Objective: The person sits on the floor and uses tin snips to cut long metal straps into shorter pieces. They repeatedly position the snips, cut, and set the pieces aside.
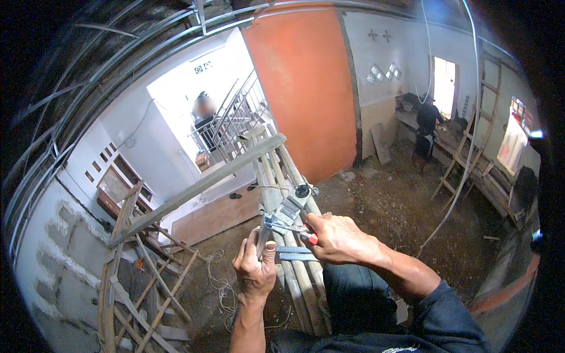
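My left hand is closed around a short strip of grey metal channel, held upright between thumb and fingers. My right hand grips a pair of snips with red on the handle, partly covered by my fingers. Their metal jaws meet the upper end of the channel; whether they bite into it is too small to tell. Just beyond lies a grey object with a round black part, its kind unclear. Beneath my hands, light-coloured metal strips lie across bamboo poles.
The bamboo poles form a raised platform, with a long wooden beam crossing its far end. Wooden scaffolding stands at left. Below are loose rope and a dirt floor. Two people are farther off, one by a railing, another near the window.
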Motion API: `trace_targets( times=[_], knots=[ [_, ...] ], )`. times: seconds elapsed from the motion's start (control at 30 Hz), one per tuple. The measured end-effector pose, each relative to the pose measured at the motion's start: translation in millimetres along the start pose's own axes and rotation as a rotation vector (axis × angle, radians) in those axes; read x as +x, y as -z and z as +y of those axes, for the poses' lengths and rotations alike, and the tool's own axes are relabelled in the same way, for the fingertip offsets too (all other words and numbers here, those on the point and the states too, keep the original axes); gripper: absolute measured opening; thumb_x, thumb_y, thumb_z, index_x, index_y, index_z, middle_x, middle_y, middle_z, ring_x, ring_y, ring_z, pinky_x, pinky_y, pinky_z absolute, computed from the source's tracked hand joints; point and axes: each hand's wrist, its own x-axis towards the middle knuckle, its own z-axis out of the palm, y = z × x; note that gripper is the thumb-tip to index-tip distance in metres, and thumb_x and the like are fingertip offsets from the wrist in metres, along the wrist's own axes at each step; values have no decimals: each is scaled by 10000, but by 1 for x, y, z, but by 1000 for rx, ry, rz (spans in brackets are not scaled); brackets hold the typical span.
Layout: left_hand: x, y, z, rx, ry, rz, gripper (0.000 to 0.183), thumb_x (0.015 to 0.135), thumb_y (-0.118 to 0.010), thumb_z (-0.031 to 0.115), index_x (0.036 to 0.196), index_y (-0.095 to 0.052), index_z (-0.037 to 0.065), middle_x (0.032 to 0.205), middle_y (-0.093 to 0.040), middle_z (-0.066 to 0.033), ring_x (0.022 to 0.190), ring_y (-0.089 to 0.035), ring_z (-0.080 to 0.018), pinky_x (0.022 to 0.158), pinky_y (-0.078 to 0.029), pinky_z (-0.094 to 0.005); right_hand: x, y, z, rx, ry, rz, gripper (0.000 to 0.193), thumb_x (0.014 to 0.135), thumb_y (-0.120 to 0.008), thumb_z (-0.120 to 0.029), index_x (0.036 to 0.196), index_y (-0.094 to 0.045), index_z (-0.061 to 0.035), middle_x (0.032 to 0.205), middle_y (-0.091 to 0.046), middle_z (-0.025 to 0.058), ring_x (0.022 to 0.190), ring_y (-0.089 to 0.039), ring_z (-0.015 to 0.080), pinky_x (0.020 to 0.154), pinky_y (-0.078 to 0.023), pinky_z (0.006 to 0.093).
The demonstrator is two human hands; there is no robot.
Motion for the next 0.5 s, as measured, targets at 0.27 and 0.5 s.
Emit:
trace_targets(
  times=[0.27, 0.5],
  knots=[
    [9, 8, -7, -147, 63, -183, 491, 973, -599, 456, 1107, -657, -12, 796, -668, -137, 704, -687, -254, 612, -519, -348, -1, 15, 20, 35, -6, -75, 192, 845, -600, -188, 890, -562, -6, 707, -626, 264, 718, -627, 478, 664, -496, 539],
    [23, 9, -8, -304, 301, -403, 549, 986, -535, 536, 949, -641, -1, 651, -584, -41, 518, -542, -122, 503, -431, -279, -1, 12, 25, 102, -29, -76, 277, 923, -522, -245, 994, -581, 17, 856, -660, 282, 829, -644, 483, 748, -499, 561]
  ],
)
